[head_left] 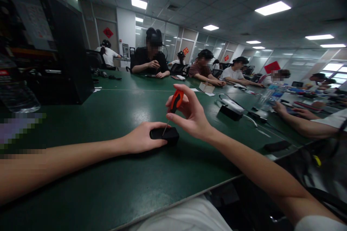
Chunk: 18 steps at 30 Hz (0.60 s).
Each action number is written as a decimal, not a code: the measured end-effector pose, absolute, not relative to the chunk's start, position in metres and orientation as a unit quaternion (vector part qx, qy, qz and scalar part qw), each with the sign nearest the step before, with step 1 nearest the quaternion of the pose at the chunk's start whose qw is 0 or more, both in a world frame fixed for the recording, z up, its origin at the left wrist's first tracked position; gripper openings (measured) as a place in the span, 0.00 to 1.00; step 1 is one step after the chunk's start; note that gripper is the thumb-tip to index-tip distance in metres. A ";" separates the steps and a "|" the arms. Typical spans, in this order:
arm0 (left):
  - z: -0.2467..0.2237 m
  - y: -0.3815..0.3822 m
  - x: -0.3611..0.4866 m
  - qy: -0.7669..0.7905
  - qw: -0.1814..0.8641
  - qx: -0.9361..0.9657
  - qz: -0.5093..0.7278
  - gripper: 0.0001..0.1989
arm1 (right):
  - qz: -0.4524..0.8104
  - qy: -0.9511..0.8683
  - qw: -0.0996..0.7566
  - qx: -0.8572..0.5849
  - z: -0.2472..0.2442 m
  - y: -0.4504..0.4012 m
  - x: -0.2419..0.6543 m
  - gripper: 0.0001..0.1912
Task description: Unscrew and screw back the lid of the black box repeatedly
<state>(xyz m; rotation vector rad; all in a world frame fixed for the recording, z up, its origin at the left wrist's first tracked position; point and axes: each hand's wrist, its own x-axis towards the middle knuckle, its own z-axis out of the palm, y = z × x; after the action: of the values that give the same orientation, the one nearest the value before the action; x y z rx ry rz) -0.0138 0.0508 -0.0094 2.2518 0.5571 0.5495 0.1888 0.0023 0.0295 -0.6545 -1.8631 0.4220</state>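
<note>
A small black box-shaped object [172, 136] lies on the green table [121, 184] in front of me. My left hand [143, 137] grips its left end, with the thumb along the near side and fingers along the far side. In my right hand [191, 113] is a screwdriver [177, 101] with an orange and black handle, held between thumb and fingers. Its thin shaft slants down and to the left, and the tip meets the top of the black object between the left thumb and fingers. What lies under the tip is too small to make out.
An open computer case [65, 50] and a plastic bottle [18, 90] stand at the left. Right of my hands are a black box [230, 113] with a white device, cables and a dark pouch [277, 146]. A person's arms [300, 122] rest at the right; others sit across the table.
</note>
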 end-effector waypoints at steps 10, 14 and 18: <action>-0.009 0.050 -0.014 0.226 0.353 0.881 0.217 0.25 | 0.203 -0.794 0.530 -0.217 0.031 0.003 0.188 0.33; -0.009 0.050 -0.014 0.222 0.363 0.879 0.216 0.26 | 0.190 -0.785 0.538 -0.242 0.033 0.002 0.188 0.31; -0.009 0.049 -0.014 0.226 0.358 0.879 0.222 0.26 | 0.238 -0.787 0.518 -0.236 0.035 -0.002 0.186 0.29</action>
<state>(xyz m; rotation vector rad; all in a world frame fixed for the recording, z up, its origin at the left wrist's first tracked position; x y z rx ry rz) -0.0140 0.0490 -0.0089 2.2676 0.5831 0.5725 0.1864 -0.0020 0.0347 -0.5652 -1.8899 0.5704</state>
